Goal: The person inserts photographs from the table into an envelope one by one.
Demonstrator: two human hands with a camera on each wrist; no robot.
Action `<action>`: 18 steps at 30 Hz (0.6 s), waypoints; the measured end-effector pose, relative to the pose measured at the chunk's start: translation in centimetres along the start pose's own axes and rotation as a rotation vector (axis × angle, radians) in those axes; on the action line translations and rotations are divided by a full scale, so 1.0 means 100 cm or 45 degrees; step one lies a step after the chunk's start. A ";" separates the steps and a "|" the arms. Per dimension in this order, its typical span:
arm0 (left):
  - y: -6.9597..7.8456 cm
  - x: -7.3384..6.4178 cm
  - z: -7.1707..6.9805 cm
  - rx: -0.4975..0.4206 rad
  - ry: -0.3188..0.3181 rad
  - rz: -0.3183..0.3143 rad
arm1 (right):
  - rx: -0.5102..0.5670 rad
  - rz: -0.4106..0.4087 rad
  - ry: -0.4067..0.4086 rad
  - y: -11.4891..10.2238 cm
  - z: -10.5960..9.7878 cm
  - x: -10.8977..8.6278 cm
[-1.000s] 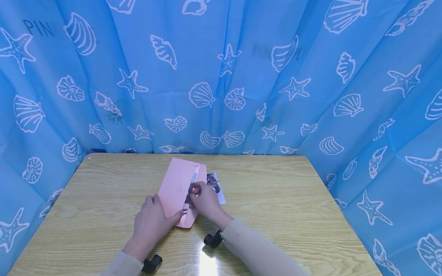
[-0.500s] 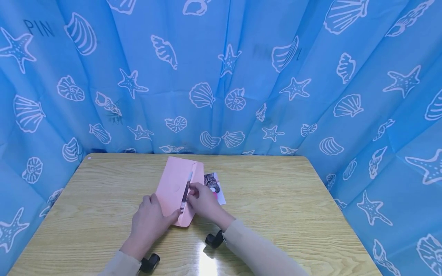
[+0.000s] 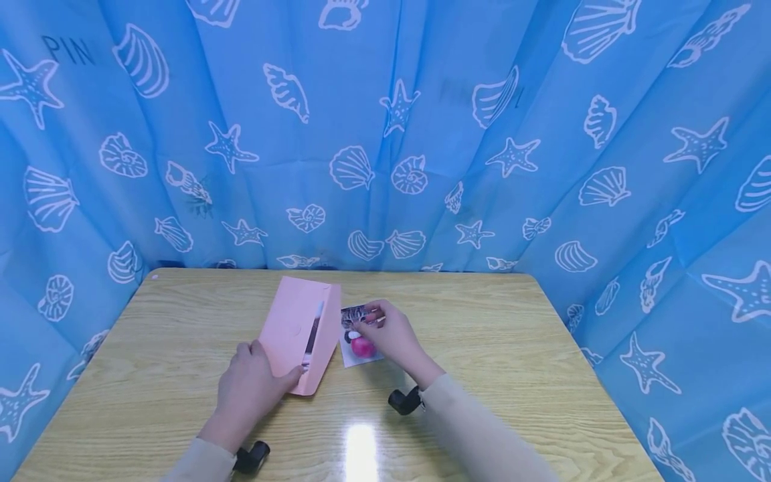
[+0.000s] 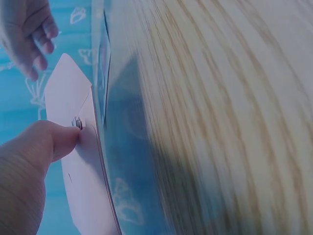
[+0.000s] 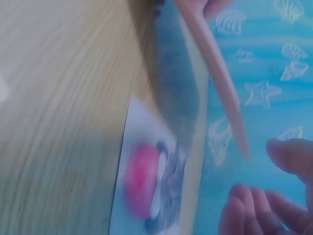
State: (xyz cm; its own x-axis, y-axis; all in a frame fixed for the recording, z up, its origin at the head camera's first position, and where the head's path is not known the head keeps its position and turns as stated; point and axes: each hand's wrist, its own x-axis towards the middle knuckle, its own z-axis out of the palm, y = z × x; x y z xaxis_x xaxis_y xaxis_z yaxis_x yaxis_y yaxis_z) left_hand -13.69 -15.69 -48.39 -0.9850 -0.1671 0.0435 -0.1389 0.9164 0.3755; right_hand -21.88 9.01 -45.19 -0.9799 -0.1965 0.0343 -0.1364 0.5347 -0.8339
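My left hand [image 3: 249, 385] grips the lower left part of a pink envelope [image 3: 290, 318], with the thumb [image 4: 58, 137] pressed on its face beside the opening. The envelope is tilted up off the table. A strip of a dark and white picture card [image 3: 312, 338] shows through the slot; most of it is hidden inside. My right hand [image 3: 394, 335] hovers over a second picture card [image 3: 355, 358] with a cat's head and a pink round shape. That hand's thumb and fingers [image 5: 254, 208] stand apart in the right wrist view, with nothing between them.
Both cards and the envelope are on or above a wood-grain table [image 3: 494, 375]. A blue curtain [image 3: 385, 134] with shells and starfish hangs behind it. Black wrist mounts [image 3: 405, 402] stick out below both hands.
The right hand has let go at the envelope's opening and moved right, over the loose card. The left hand has shifted the envelope left and tilted it, uncovering more of that card.
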 end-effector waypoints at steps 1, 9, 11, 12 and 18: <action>-0.001 0.000 0.000 0.000 0.002 0.001 | -0.010 0.019 0.012 0.002 -0.002 0.001; -0.003 0.000 -0.003 -0.010 0.010 -0.006 | -0.085 0.149 0.027 0.021 -0.011 0.006; -0.003 0.000 -0.003 -0.003 -0.002 -0.016 | -0.099 0.177 0.021 0.026 -0.012 0.006; -0.003 0.000 -0.003 0.000 -0.008 -0.021 | -0.105 0.191 0.022 0.027 -0.012 0.007; -0.004 0.001 -0.002 -0.001 -0.014 -0.030 | -0.175 0.255 0.020 0.043 -0.009 0.012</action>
State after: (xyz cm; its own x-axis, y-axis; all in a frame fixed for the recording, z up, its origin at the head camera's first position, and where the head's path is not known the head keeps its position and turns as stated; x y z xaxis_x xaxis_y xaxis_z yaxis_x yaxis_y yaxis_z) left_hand -13.68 -16.20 -48.34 -0.9825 -0.1845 0.0246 -0.1619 0.9121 0.3767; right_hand -23.78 11.84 -48.23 -0.9914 -0.0629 -0.1146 0.0433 0.6690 -0.7420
